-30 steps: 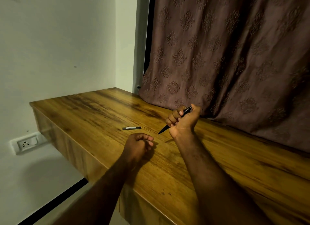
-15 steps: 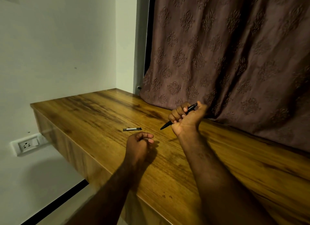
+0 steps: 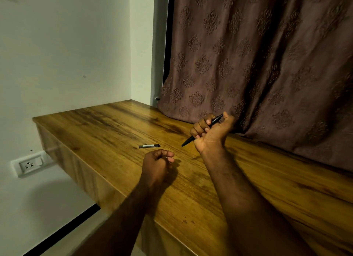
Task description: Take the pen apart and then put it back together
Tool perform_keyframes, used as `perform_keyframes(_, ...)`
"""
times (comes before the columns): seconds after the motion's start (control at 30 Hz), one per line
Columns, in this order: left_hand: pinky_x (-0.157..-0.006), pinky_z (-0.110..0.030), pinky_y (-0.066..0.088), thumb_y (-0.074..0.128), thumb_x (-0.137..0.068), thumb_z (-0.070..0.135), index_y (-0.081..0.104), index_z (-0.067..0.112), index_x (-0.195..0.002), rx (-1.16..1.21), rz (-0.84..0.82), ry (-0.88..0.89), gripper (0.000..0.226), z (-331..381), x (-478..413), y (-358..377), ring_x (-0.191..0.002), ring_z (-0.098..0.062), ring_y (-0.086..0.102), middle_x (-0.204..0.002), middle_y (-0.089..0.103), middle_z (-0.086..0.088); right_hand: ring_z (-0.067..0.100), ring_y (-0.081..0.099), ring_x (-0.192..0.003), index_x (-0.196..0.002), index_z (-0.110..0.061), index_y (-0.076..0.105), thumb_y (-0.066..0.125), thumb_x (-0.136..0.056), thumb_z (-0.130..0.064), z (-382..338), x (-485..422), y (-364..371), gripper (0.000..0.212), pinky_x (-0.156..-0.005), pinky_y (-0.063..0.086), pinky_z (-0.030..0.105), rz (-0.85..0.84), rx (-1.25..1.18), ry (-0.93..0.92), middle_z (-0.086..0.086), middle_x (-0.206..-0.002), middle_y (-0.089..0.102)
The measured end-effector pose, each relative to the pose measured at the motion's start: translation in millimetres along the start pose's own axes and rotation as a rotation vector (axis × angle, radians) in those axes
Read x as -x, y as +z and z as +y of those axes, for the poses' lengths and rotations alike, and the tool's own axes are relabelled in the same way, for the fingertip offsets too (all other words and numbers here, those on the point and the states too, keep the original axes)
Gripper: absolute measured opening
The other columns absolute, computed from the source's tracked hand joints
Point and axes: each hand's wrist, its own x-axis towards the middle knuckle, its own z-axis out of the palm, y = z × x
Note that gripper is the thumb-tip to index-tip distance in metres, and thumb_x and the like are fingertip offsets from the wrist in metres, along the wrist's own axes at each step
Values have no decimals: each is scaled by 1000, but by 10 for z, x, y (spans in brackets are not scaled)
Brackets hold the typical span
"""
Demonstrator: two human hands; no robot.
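Right hand [image 3: 212, 136] grips the pen [image 3: 216, 120] in curled fingers, raised over the tabletop [image 3: 114, 126] near its back edge, tip slanting down-left. Left hand [image 3: 155, 166] rests loosely curled near the front edge, nothing visible in it; a dark piece [image 3: 149, 146] lies just beyond.

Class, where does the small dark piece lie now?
Head view: the piece lies on the table, just beyond the left hand, left of the pen.

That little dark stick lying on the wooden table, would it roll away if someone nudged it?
The dark stick looks thin and short, so probably light. It lies straight on the table, which suggests stiff, not floppy. The wood looks glossy, so a nudge would likely slide it; whether it rolls I cannot tell.
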Motion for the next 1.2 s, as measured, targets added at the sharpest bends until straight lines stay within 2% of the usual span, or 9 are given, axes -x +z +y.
perform_keyframes(0.13,-37,-19,40,32,-87,-14,60,-3,-90,-41,29,18,30,-2,-15,-9,-50,-19,52,-71,63,-24,14,10,-37,-50,-16,32,30,-82,-50,10,6,2,47,-45,12,18,-2,13,-6,-4,-39,18)
perform_keyframes(0.3,-37,-19,39,31,-84,-15,61,-3,-88,-83,43,48,32,-4,-13,-11,-46,-17,52,-70,63,-22,14,12,-37,-50,-16,34,30,-83,-53,8,-1,9,49,-46,11,20,11,8,-9,-3,-40,19)
perform_keyframes(0.43,-39,-20,40,30,-83,-15,61,-2,-86,-95,42,52,34,-4,-23,-16,-51,-20,52,-80,64,-30,14,10,-38,-50,-16,32,30,-83,-52,8,4,8,48,-47,10,22,12,13,-6,-4,-39,19)
perform_keyframes(0.63,-36,-18,37,29,-85,-16,59,-5,-89,-76,26,46,32,25,30,7,-42,-14,49,-58,62,-16,14,11,-37,-49,-16,33,30,-83,-51,15,10,8,48,-48,9,21,3,6,3,-4,-39,19)
perform_keyframes(0.77,-38,-18,37,29,-84,-15,60,-1,-85,-51,35,23,34,-6,-9,-13,-43,-15,48,-64,61,-18,14,12,-37,-51,-16,32,29,-83,-52,12,20,20,49,-46,11,21,2,4,-23,-4,-39,19)
perform_keyframes(0.9,-36,-19,38,28,-80,-16,62,0,-82,-67,47,59,38,-3,0,1,-49,-18,49,-81,60,-26,14,11,-36,-51,-15,32,28,-82,-51,6,13,19,48,-46,12,19,-20,17,-23,-3,-39,19)
perform_keyframes(1.0,-36,-20,36,29,-80,-16,62,1,-82,-63,34,38,36,-6,-11,-12,-45,-17,48,-78,60,-27,14,11,-36,-50,-16,31,29,-83,-50,11,18,27,47,-46,12,18,-13,22,-37,-3,-38,19)
perform_keyframes(1.13,-40,-20,38,32,-80,-15,62,2,-84,-59,21,25,34,-18,-35,-34,-47,-18,50,-83,63,-36,14,13,-36,-51,-15,33,29,-84,-55,3,12,18,52,-46,11,20,-15,20,-22,-3,-39,20)
perform_keyframes(1.2,-39,-21,38,32,-80,-15,62,1,-84,-61,26,28,35,-15,-30,-30,-47,-16,50,-75,63,-29,14,12,-36,-51,-16,32,29,-84,-51,9,9,10,49,-47,10,20,-7,23,-22,-3,-39,19)
